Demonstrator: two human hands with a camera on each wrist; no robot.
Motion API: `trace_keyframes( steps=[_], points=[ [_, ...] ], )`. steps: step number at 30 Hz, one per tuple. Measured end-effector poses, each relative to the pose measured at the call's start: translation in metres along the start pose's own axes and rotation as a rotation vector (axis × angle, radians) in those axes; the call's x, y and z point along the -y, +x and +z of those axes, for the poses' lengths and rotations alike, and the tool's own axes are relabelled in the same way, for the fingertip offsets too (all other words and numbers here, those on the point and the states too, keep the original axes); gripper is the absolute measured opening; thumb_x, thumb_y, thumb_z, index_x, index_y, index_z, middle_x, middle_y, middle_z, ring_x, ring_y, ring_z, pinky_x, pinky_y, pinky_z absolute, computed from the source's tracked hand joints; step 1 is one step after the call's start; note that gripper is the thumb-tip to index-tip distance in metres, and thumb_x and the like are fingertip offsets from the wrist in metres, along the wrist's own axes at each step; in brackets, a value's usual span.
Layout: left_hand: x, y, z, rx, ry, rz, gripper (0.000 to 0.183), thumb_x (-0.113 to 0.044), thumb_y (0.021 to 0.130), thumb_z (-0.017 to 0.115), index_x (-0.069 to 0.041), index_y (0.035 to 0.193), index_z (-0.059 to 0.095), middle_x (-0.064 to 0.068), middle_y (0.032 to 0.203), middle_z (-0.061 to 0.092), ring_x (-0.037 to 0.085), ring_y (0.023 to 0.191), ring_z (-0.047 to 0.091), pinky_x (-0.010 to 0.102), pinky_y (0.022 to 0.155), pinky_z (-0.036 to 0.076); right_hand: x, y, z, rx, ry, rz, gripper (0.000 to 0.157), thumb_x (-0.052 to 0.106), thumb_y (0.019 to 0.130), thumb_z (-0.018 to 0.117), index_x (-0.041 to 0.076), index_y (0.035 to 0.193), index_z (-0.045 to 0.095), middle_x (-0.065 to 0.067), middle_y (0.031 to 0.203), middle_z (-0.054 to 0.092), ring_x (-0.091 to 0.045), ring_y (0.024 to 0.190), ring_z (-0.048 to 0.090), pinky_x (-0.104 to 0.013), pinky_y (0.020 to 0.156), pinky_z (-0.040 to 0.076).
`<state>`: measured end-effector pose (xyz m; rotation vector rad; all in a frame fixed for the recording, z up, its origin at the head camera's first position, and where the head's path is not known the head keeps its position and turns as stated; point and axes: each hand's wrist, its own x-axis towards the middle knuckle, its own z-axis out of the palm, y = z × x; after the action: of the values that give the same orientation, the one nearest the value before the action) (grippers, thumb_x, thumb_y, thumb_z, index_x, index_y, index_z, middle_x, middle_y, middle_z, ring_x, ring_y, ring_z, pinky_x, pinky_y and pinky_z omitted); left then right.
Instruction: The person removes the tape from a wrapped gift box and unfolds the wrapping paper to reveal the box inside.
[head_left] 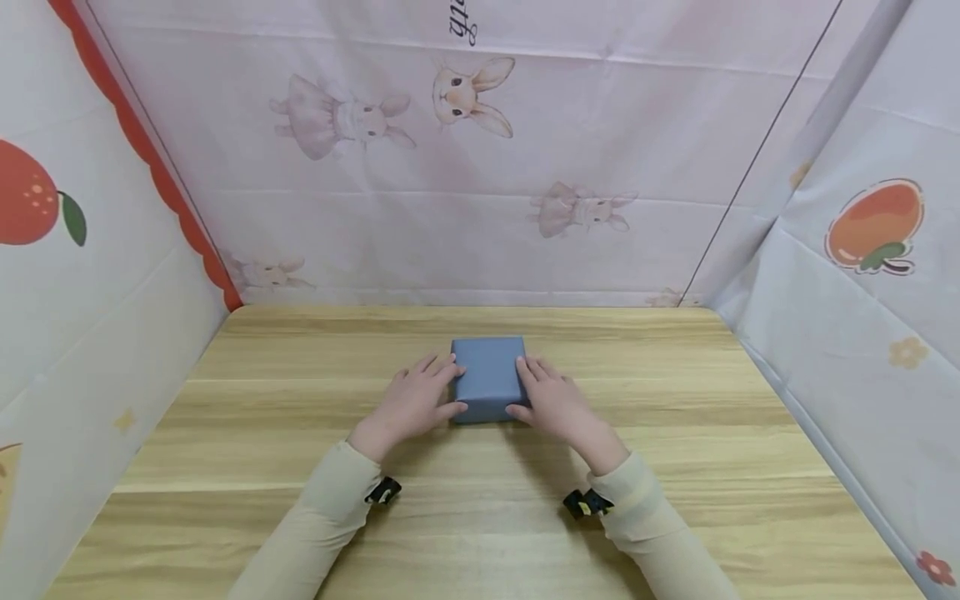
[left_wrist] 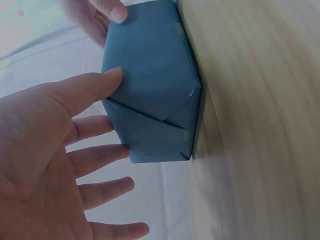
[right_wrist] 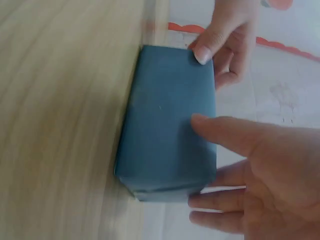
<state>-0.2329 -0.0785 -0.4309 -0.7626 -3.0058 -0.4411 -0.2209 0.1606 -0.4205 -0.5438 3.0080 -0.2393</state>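
Note:
A square box wrapped in blue-grey paper sits on the wooden table, with a folded paper flap showing on its left end in the left wrist view. My left hand touches the box's left side, thumb against the front face and the nearest fingertips at the top edge; its other fingers are straight and spread. On the opposite side, my right hand rests its thumb on the front face and its index finger on the top edge. Its remaining fingers extend straight past the right end in the right wrist view.
The wooden table ends at a back wall of pink cloth printed with rabbits. White printed cloth walls stand at the left and right. Dark straps with small devices show at both cuffs.

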Motion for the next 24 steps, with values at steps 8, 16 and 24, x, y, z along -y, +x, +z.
trace_keyframes(
  steps=[8,16,24],
  points=[
    [0.008,-0.002,0.003,0.002,-0.108,0.017,0.07,-0.044,0.091,0.066,-0.015,0.149,0.04,0.013,0.154,0.039,0.035,0.141,0.039,0.056,0.11,0.036,-0.022,0.004,-0.005,0.012,0.182,-0.12,0.079,0.035,0.093,0.065,-0.001,0.152,0.026,-0.023,0.155,0.034,-0.038,0.142,0.037,-0.051,0.113,0.035],
    [0.012,0.002,0.014,0.109,-0.402,-0.025,0.101,-0.039,0.089,0.07,-0.003,0.156,0.004,0.019,0.161,0.019,0.035,0.148,0.023,0.049,0.119,0.024,-0.039,0.013,0.006,0.084,0.471,-0.147,0.097,0.03,0.09,0.071,0.003,0.156,0.006,-0.021,0.159,0.025,-0.036,0.146,0.029,-0.052,0.117,0.028],
    [0.011,0.003,0.022,0.138,-0.554,-0.036,0.099,-0.034,0.092,0.067,-0.004,0.156,-0.003,0.016,0.163,0.008,0.032,0.151,0.015,0.049,0.121,0.02,-0.043,0.018,0.02,0.128,0.493,-0.137,0.103,0.027,0.088,0.073,0.007,0.157,-0.001,-0.021,0.159,0.026,-0.036,0.142,0.036,-0.051,0.115,0.031]
  ],
)
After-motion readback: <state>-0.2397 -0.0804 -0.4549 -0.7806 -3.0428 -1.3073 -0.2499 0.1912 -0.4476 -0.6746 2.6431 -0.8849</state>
